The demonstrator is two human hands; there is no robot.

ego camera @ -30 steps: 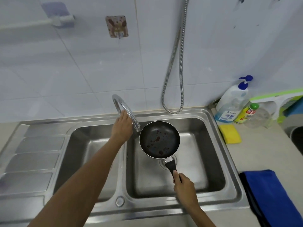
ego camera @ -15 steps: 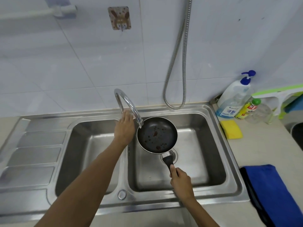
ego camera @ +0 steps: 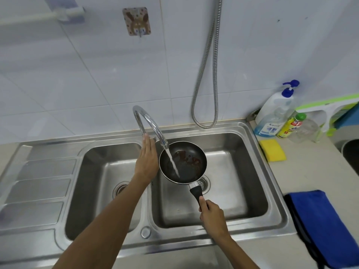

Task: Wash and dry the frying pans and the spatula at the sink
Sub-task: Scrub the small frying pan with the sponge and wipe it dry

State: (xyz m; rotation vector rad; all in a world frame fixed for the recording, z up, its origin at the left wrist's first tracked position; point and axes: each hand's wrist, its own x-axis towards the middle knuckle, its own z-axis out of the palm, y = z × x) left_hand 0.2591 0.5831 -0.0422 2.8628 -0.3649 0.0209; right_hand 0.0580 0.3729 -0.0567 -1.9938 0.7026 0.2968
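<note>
Under the tap (ego camera: pixel 149 121), water (ego camera: pixel 172 162) now runs into the pan (ego camera: pixel 189 172).
Fingers straight, the left hand (ego camera: pixel 146 162) rests flat against the tap base; the right hand (ego camera: pixel 212 214) grips the handle (ego camera: pixel 196 194), pan held just right of the left fingers. Rinsing has begun; stains (ego camera: pixel 186 159) remain.

small black frying pan (ego camera: pixel 186 166), brown residue inside, over right basin.

On your counter (ego camera: pixel 305 171), right of the sink (ego camera: pixel 279 193): a yellow sponge (ego camera: pixel 273 150) midway, a pump bottle (ego camera: pixel 272 117) and yellow bottle (ego camera: pixel 290 126) at the back edge, and a blue cloth (ego camera: pixel 320 228) at the front.
</note>
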